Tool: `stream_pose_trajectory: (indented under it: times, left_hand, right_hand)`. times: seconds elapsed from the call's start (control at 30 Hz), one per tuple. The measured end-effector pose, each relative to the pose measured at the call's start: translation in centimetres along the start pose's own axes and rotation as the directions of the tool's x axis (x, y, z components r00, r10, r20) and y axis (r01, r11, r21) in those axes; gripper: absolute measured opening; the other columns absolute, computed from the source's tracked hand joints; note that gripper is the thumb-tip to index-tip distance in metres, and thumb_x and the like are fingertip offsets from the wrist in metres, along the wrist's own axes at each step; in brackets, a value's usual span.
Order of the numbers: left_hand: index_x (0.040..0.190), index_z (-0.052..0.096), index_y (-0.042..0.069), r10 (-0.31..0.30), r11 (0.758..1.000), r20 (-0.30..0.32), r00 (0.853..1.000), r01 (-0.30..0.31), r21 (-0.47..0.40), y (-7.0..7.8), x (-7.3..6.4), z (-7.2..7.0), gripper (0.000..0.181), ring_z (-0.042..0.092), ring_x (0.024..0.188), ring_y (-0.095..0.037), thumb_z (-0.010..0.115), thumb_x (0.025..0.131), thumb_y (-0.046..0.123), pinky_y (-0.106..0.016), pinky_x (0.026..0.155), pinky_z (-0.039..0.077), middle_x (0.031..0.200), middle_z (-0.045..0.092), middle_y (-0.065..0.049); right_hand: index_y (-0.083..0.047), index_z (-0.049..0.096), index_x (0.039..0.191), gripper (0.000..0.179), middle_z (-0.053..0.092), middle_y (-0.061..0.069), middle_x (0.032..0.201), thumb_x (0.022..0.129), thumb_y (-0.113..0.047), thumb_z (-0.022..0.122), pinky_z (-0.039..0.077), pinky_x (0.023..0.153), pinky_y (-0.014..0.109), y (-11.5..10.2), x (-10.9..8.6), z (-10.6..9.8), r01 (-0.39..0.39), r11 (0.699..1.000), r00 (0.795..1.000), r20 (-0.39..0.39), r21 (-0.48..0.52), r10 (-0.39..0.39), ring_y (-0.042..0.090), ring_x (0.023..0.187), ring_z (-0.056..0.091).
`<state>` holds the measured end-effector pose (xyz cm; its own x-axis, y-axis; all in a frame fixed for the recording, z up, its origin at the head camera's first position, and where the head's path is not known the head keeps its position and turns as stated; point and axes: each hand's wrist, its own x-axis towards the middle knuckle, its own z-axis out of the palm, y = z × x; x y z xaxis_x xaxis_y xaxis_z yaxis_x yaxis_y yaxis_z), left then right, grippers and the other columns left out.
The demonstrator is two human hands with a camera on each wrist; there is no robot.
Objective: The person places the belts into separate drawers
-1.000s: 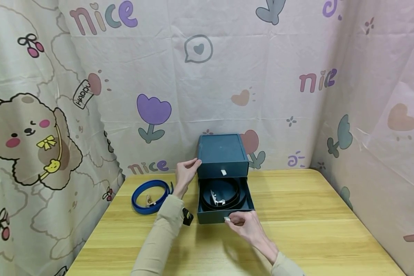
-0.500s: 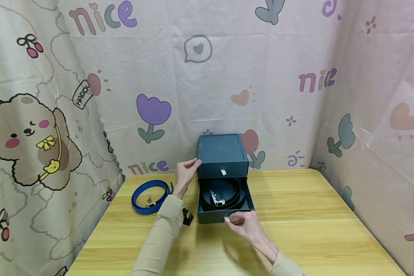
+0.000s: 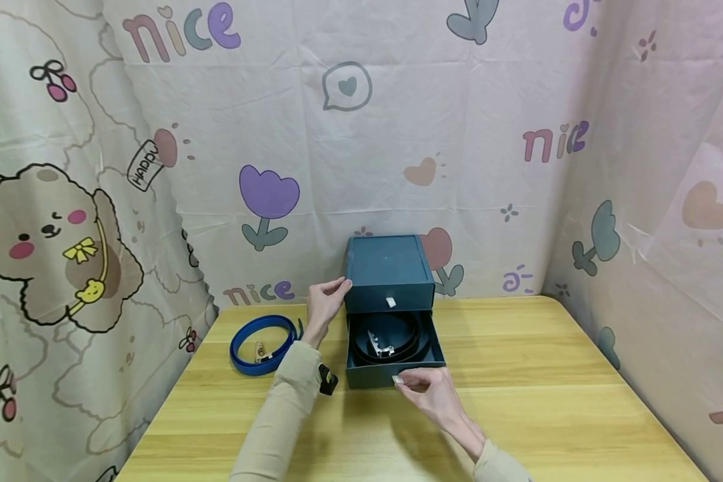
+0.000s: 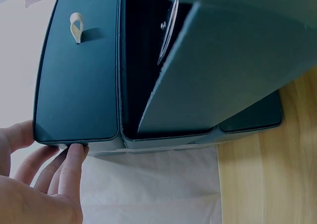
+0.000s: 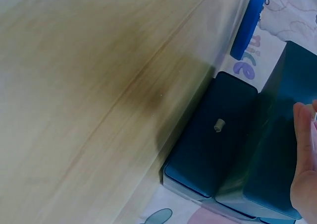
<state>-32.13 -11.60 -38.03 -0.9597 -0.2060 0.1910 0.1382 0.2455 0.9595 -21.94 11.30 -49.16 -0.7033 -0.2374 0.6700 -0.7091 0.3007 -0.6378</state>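
A dark teal drawer box (image 3: 389, 260) stands at the back of the table. Its middle drawer (image 3: 370, 379) is pulled out, with a coiled black belt (image 3: 420, 348) inside showing a silver buckle. My right hand (image 3: 432, 393) pinches the drawer's white pull tab (image 3: 397, 379) between thumb and fingers. The fingertips of my left hand (image 3: 322, 306) rest at the box's upper left corner. In the left wrist view those fingers (image 4: 72, 170) touch the side of the box. Behind the extended drawer sits the lower drawer (image 5: 210, 135), closed, with its own tab.
Left of the box lies a coiled blue belt (image 3: 239, 357) with a gold-toned buckle. A small black object (image 3: 328, 379) shows at the left sleeve. The wooden table (image 3: 518, 415) meets a printed cloth backdrop (image 3: 385, 134) behind and at both sides.
The middle drawer has slid very slightly inward, with the right hand still on its tab. The left hand has stayed at the box's corner.
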Motion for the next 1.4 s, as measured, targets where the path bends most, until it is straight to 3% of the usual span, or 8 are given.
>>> stream_pose_trajectory:
  times: [0.13,0.23,0.57,0.83,1.17,1.4]
  left_hand:
    - [0.125,0.072,0.009,0.004,1.0,0.003,1.0,-0.004,-0.012,0.1,0.0,0.0,0.038,0.07,0.11,-0.03,0.071,0.094,0.03,-0.039,0.089,0.059,0.126,0.071,-0.017]
    - [0.125,0.072,0.008,0.002,1.0,0.003,1.0,-0.002,-0.012,0.1,0.0,0.0,0.038,0.069,0.113,-0.031,0.071,0.094,0.03,-0.042,0.094,0.058,0.127,0.071,-0.016]
    - [0.125,0.072,0.01,-0.008,1.0,0.002,1.0,0.008,-0.001,-0.1,0.0,-0.1,0.038,0.069,0.111,-0.03,0.071,0.094,0.031,-0.043,0.093,0.058,0.127,0.071,-0.016]
    - [0.125,0.073,0.011,-0.003,1.0,-0.003,1.0,0.003,0.01,0.0,-0.1,-0.1,0.037,0.07,0.107,-0.028,0.071,0.094,0.032,-0.026,0.079,0.056,0.125,0.072,-0.015]
    - [0.125,0.073,0.014,-0.01,1.0,-0.012,1.0,0.011,0.028,0.0,-0.2,-0.1,0.037,0.069,0.109,-0.028,0.071,0.094,0.034,-0.036,0.088,0.057,0.125,0.072,-0.014]
    - [0.125,0.073,0.013,-0.001,1.0,-0.012,1.0,0.001,0.026,0.0,-0.2,-0.1,0.037,0.069,0.109,-0.028,0.071,0.094,0.033,-0.035,0.086,0.057,0.126,0.072,-0.014]
  right_hand:
    - [-0.002,0.077,0.086,0.011,0.078,0.009,0.078,0.079,0.004,0.08,0.058,0.063,0.016,-0.1,0.1,0.0,-0.024,1.0,1.0,0.01,0.0,0.024,0.002,0.072,0.072]
    - [-0.003,0.077,0.086,0.011,0.078,0.008,0.078,0.078,0.004,0.08,0.058,0.063,0.016,-0.1,0.2,0.0,-0.035,0.999,0.999,0.014,-0.002,0.035,0.002,0.072,0.073]
    - [-0.003,0.078,0.089,0.012,0.079,0.008,0.081,0.079,0.003,0.081,0.058,0.065,0.016,0.0,0.4,0.2,-0.103,0.994,0.995,0.002,-0.027,0.103,0.007,0.073,0.074]
    - [-0.002,0.078,0.091,0.012,0.079,0.01,0.082,0.08,0.001,0.081,0.059,0.066,0.017,0.3,0.7,0.3,-0.127,0.991,0.992,0.0,-0.032,0.127,0.018,0.073,0.076]
    - [-0.003,0.077,0.09,0.011,0.079,0.01,0.083,0.081,0.001,0.08,0.059,0.067,0.018,0.2,1.1,0.3,-0.19,0.981,0.982,0.01,-0.032,0.19,0.016,0.075,0.076]
    - [-0.005,0.077,0.086,0.01,0.079,0.008,0.08,0.079,0.0,0.082,0.058,0.065,0.018,0.3,1.5,0.5,-0.218,0.974,0.976,-0.01,-0.055,0.218,0.01,0.071,0.074]
